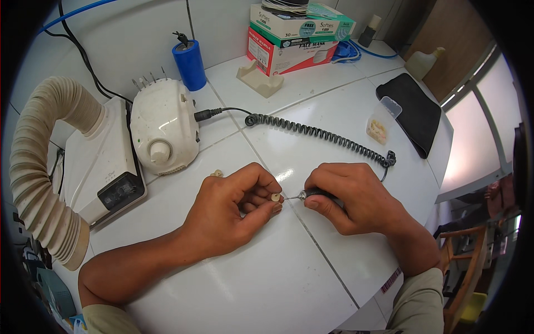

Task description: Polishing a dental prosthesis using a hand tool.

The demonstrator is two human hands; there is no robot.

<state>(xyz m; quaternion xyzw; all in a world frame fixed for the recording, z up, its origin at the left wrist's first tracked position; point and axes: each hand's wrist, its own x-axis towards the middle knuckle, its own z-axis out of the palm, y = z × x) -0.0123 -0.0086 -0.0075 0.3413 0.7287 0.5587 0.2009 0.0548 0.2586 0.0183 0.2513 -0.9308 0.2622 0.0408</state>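
Between the thumb and fingertips of my left hand (225,214) is a small cream tooth-like piece (275,197). My right hand (356,197) is closed round a black and silver rotary handpiece (318,192). The handpiece's thin metal bur (291,197) points left at the piece, its tip at or very near it; contact cannot be made out. Another small cream piece (216,173) lies on the white tiled tabletop (239,289), just beyond my left hand and partly hidden by it. A black coiled cord (322,132) joins the handpiece side to the white control unit (166,125).
At left stands a white dust extractor (94,158) with a ribbed hose (30,150). Behind are a blue cylinder (189,65), a beige holder (260,79) and stacked cardboard boxes (295,50). A clear container (384,119) with cream pieces and a black pouch (410,111) lie at the right.
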